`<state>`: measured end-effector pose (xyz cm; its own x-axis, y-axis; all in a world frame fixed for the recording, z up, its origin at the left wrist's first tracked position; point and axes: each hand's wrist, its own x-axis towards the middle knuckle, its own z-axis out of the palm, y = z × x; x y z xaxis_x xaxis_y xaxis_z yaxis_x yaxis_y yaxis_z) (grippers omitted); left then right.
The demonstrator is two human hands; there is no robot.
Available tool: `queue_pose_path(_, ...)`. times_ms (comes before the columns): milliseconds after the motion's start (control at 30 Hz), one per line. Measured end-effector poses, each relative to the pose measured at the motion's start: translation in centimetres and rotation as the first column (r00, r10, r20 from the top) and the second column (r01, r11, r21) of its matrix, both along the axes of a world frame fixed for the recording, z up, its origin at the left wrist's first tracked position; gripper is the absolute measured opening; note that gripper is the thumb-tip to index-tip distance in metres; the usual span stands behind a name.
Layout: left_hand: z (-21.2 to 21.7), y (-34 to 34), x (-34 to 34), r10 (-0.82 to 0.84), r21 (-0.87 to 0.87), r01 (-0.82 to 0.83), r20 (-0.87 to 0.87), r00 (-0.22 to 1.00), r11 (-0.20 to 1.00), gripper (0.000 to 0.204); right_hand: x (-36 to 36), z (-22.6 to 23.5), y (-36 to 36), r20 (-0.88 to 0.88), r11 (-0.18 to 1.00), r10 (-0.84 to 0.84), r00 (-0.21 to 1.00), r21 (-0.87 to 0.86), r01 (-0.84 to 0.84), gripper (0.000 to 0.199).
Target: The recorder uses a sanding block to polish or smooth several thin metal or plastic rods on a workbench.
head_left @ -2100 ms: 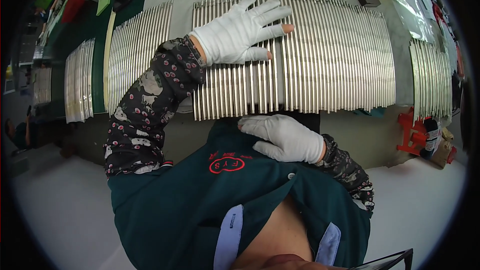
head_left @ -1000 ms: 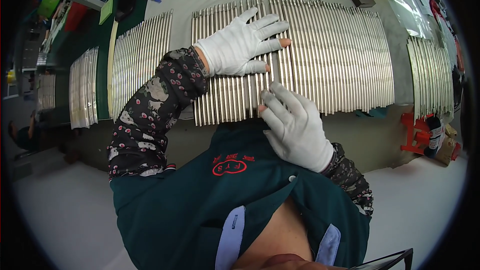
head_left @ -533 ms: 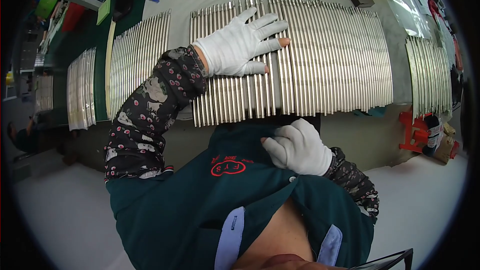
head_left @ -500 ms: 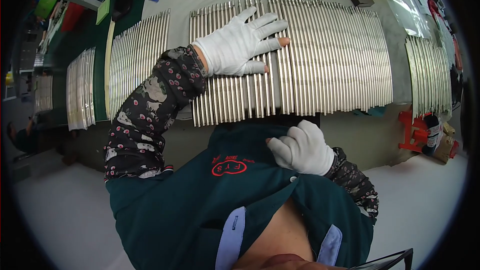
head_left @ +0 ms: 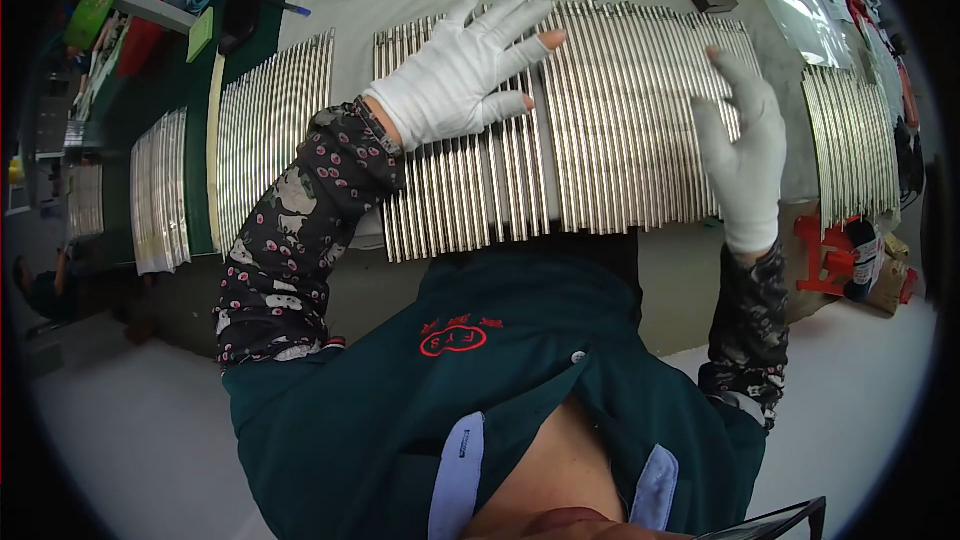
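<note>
1. Across the upper centre, rods lie side by side, likely so none overlaps.
2. My left hand lies spread on them, seemingly against rolling.
3. Well apart, my right hand parts its fingers at their right end; contact I can't tell.

Red letters stitched within red outline on dark green shirt, below left hand; red characters embroidered between outline and hand.
</note>
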<state>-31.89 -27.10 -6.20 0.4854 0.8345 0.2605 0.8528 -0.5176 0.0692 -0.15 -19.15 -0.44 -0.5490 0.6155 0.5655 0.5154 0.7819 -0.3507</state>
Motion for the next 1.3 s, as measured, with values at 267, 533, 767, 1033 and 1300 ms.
queue_pose_path(267, 3.4, -1.1, 1.1, 0.258, -0.123, -0.283, -0.186, 0.948, 0.951, 0.088, 2.5, 0.9, 10.9, 0.394, 0.78, -0.599, 0.697, 0.092, 0.619, 0.09)
queue_pose_path(533, 3.2, -1.3, 1.0, 0.262, -0.104, -0.281, -0.169, 0.95, 0.954, 0.086, 0.8, -2.8, 16.7, 0.478, 0.789, -0.546, 0.688, 0.017, 0.614, 0.09)
queue_pose_path(767, 0.3, -1.0, -1.3, 0.26, -0.041, -0.268, -0.143, 0.955, 0.962, 0.086, -0.4, -1.7, 18.0, 0.404, 0.755, -0.654, 0.64, 0.284, 0.592, 0.067)
queue_pose_path(1033, -0.5, -2.1, 0.1, 0.313, -0.067, -0.325, -0.145, 0.939, 0.943, 0.091, 1.2, -1.0, -7.4, 0.207, 0.977, -0.173, 0.963, -0.092, 0.195, 0.075)
queue_pose_path(1300, 0.0, -4.0, -0.2, 0.318, -0.097, -0.345, -0.222, 0.922, 0.933, 0.101, -2.6, -2.8, -14.3, 0.324, 0.932, -0.358, 0.876, 0.07, 0.356, 0.076)
